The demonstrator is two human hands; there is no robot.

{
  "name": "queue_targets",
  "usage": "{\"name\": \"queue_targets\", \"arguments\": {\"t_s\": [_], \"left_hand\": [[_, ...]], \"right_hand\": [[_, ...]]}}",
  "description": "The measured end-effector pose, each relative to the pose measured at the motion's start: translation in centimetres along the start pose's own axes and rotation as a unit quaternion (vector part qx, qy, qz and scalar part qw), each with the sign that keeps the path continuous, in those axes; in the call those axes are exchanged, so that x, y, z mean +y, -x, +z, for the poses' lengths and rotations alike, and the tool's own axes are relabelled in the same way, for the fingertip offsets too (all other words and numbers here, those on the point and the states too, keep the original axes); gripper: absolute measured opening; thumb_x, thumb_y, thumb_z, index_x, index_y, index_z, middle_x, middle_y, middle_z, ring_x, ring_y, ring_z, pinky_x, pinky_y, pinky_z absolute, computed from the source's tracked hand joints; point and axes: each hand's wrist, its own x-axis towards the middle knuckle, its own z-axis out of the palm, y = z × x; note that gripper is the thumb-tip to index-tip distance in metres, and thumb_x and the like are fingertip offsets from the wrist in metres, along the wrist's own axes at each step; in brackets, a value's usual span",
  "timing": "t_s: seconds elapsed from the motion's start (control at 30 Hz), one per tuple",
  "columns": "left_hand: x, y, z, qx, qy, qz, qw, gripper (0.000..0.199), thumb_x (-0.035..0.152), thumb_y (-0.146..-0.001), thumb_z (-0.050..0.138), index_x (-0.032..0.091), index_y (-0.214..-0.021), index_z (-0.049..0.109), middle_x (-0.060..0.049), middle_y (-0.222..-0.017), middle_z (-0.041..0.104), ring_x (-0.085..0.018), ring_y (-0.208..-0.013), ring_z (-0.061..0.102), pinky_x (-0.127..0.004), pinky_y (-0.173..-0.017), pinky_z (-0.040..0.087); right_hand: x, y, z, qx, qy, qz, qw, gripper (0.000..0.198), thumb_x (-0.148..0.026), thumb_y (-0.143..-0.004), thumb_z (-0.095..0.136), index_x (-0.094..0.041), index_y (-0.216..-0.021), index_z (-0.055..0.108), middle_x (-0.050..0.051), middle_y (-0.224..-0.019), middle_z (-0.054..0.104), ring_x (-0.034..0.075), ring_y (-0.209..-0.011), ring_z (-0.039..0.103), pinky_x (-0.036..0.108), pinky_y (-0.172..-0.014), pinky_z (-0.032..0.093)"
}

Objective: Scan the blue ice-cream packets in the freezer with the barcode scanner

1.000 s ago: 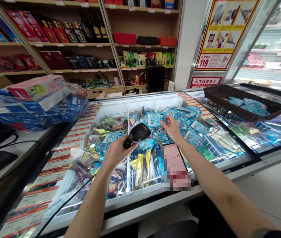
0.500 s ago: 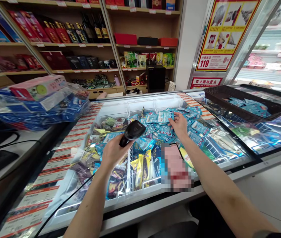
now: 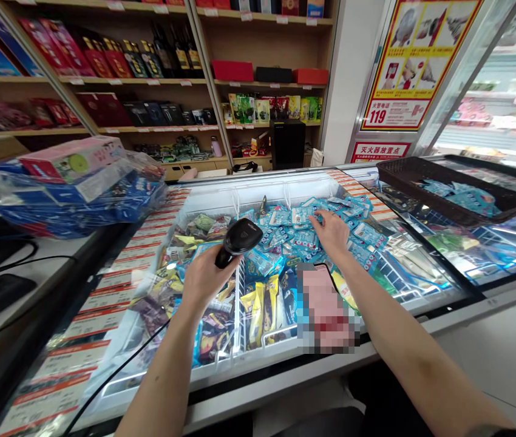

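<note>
My left hand (image 3: 206,276) is wrapped round the handle of a black barcode scanner (image 3: 242,235), its head pointing right over the freezer. A cable trails from it toward the lower left. My right hand (image 3: 332,232) reaches over a spread of blue snack packets (image 3: 306,240); its thumb and fingers pinch the right edge of one light-blue packet (image 3: 302,217). Other packets of the same look lie round that hand. A phone (image 3: 326,306), partly blurred out, rests at the freezer's front edge between my forearms.
The chest freezer (image 3: 221,376) holds yellow and dark ice-cream wrappers (image 3: 260,309). A brown basket (image 3: 504,209) with blue packets stands at the right. Plastic-wrapped blue boxes (image 3: 76,203) sit at the left. Behind are stocked shelves (image 3: 149,130) and a black box (image 3: 288,144).
The scanner has shifted slightly left and down with my left hand. My right hand stays at the same packet, its fingers a little changed. The view has moved slightly.
</note>
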Motion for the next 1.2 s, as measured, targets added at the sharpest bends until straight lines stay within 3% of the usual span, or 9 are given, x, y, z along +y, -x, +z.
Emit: {"name": "queue_targets", "arguments": {"t_s": [0.23,0.37,0.63,0.83,1.03,1.2], "left_hand": [[-0.7,-0.2,-0.4,0.010,0.008,-0.019,1.000,0.047,0.063,-0.079,0.051,0.020,-0.089,0.066,-0.006,-0.078,0.069,-0.021,-0.071,0.061,-0.026,-0.058,0.034],[-2.0,-0.3,-0.7,0.033,0.043,-0.054,0.997,0.048,0.065,-0.076,0.054,0.020,-0.085,0.065,-0.004,-0.068,0.064,-0.020,-0.066,0.059,-0.026,-0.056,0.034],[-3.8,-0.1,-1.9,0.073,0.106,-0.110,0.986,0.051,0.065,-0.073,0.058,0.018,-0.090,0.067,-0.004,-0.068,0.066,-0.021,-0.069,0.061,-0.026,-0.058,0.038],[-6.3,0.1,-3.0,0.092,-0.005,-0.146,0.985,0.052,0.066,-0.074,0.054,0.021,-0.094,0.068,-0.007,-0.074,0.067,-0.025,-0.074,0.062,-0.028,-0.058,0.035],[-8.1,0.2,-3.3,0.120,0.022,-0.163,0.979,0.054,0.068,-0.076,0.051,0.021,-0.095,0.068,-0.007,-0.077,0.068,-0.024,-0.076,0.062,-0.028,-0.059,0.035],[-8.7,0.4,-3.3,0.127,0.013,-0.188,0.974,0.053,0.068,-0.077,0.050,0.020,-0.092,0.068,-0.009,-0.079,0.068,-0.025,-0.074,0.061,-0.029,-0.058,0.035]], "right_hand": [[-0.5,0.3,-0.3,0.014,0.000,-0.008,1.000,0.043,-0.052,-0.093,0.047,-0.021,-0.116,0.065,0.009,-0.097,0.066,0.024,-0.085,0.060,0.032,-0.073,0.040],[-0.9,0.6,-0.6,0.021,-0.006,-0.018,1.000,0.039,-0.047,-0.096,0.042,-0.019,-0.107,0.068,0.009,-0.092,0.067,0.023,-0.084,0.060,0.031,-0.072,0.040],[-2.3,1.3,0.2,0.006,-0.025,-0.055,0.998,0.034,-0.039,-0.097,0.041,-0.020,-0.104,0.069,0.008,-0.097,0.070,0.023,-0.087,0.063,0.032,-0.076,0.042],[-5.4,1.0,1.3,-0.102,-0.030,-0.149,0.983,0.030,-0.035,-0.096,0.045,-0.022,-0.103,0.071,0.007,-0.094,0.071,0.023,-0.088,0.063,0.033,-0.080,0.045],[-10.1,0.8,3.4,-0.244,-0.059,-0.285,0.925,0.028,-0.032,-0.096,0.048,-0.021,-0.108,0.071,0.007,-0.105,0.070,0.024,-0.101,0.060,0.035,-0.090,0.045],[-13.8,1.6,6.6,-0.310,-0.020,-0.317,0.896,0.036,-0.042,-0.096,0.048,-0.018,-0.114,0.068,0.012,-0.111,0.068,0.026,-0.109,0.060,0.037,-0.094,0.044]]}}
